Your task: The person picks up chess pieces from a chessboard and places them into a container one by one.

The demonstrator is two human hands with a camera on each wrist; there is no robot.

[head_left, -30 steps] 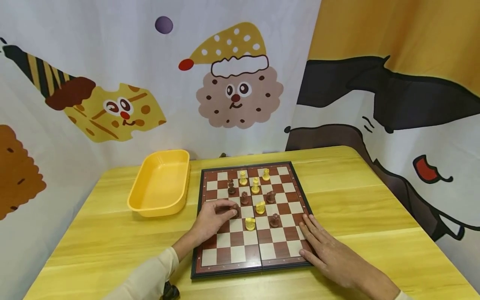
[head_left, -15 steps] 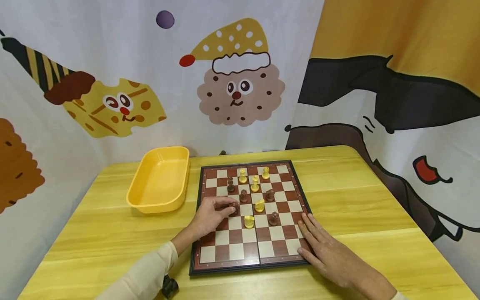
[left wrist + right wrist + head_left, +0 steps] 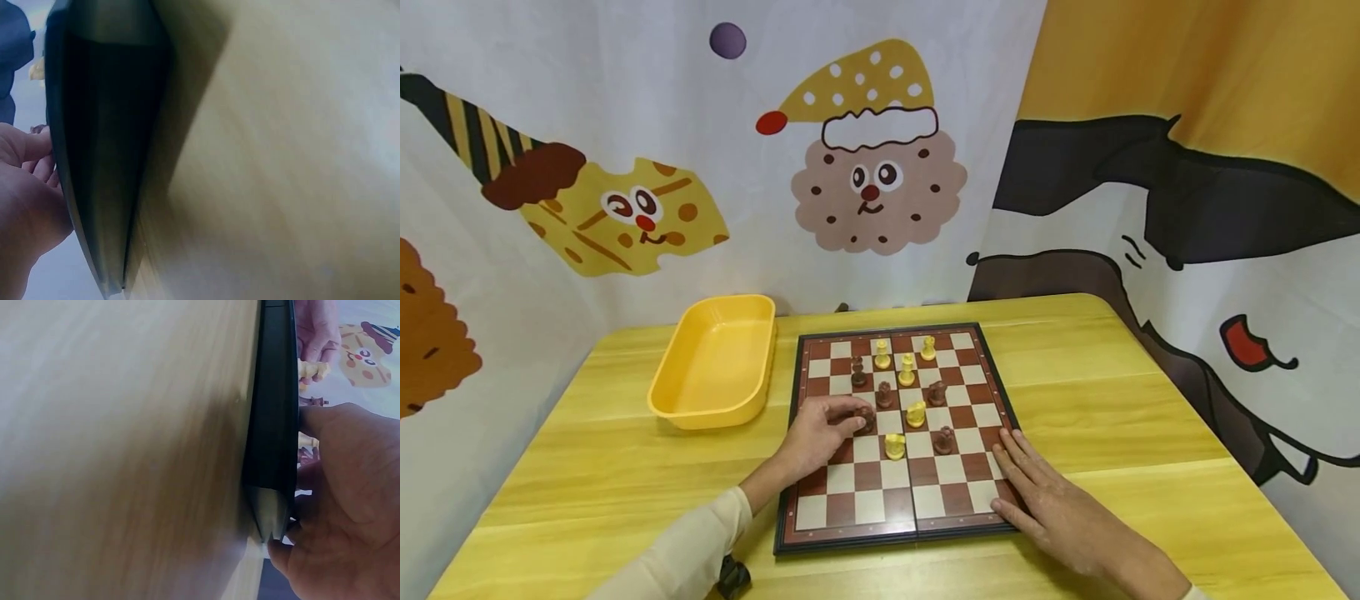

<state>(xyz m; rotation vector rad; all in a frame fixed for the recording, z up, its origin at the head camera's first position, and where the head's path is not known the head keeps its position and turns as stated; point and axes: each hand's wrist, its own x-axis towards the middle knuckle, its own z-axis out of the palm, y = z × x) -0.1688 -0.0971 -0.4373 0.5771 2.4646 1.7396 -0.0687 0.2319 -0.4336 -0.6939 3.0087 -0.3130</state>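
Between thumb and fingers, my left hand [image 3: 814, 437] pinches a dark brown chess piece [image 3: 868, 419] at the left half of a chessboard [image 3: 857, 533]; the fingers partly cover the piece. My right hand [image 3: 1063, 517] rests with straight fingers on the board's right border. Just right of the pinched piece stand a yellow knight [image 3: 894, 447] and another yellow knight [image 3: 915, 414]. A brown piece [image 3: 943, 441] stands nearer the right hand. Farther back are more brown and yellow pieces, among them a tall dark one [image 3: 858, 372]. In the right wrist view the board's black side [image 3: 275, 412] runs beside the fingers.
A yellow plastic tray [image 3: 711, 367] sits on the wooden table [image 3: 587, 483], left of the board. Behind the table hangs a cartoon-printed curtain [image 3: 880, 275]. A small black object [image 3: 732, 577] shows by the left sleeve.
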